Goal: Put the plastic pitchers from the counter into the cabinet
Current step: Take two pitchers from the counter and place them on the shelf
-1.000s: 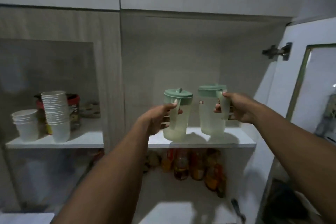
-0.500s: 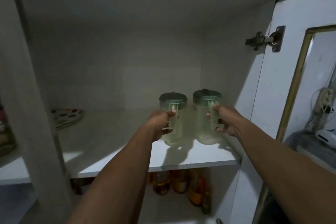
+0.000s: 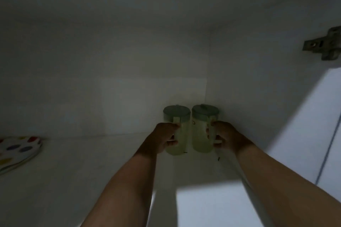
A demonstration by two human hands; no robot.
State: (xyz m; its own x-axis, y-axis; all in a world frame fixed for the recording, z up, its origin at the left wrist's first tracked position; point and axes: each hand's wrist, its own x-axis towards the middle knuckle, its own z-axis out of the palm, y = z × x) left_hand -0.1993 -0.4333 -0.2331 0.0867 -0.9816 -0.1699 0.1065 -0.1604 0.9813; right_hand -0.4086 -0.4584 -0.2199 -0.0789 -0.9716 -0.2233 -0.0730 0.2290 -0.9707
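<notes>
Head view | left hand (image 3: 163, 139) clenched on left pitcher (image 3: 176, 131) handle, right hand (image 3: 226, 137) clenched on right pitcher (image 3: 203, 129) handle | both pitchers side by side deep on cabinet shelf (image 3: 92, 162), right rear corner | risk: fingers snagging a handle on withdrawal could tip a pitcher.

Both hands have pushed the two pitchers (image 3: 191, 131) from the shelf's front edge deep into the cabinet's back-right corner.

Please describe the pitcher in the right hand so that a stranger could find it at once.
Look into the cabinet's back right corner. Two green-lidded pitchers stand side by side there. It is the right pitcher, nearer the side wall, held by the right hand.
</notes>
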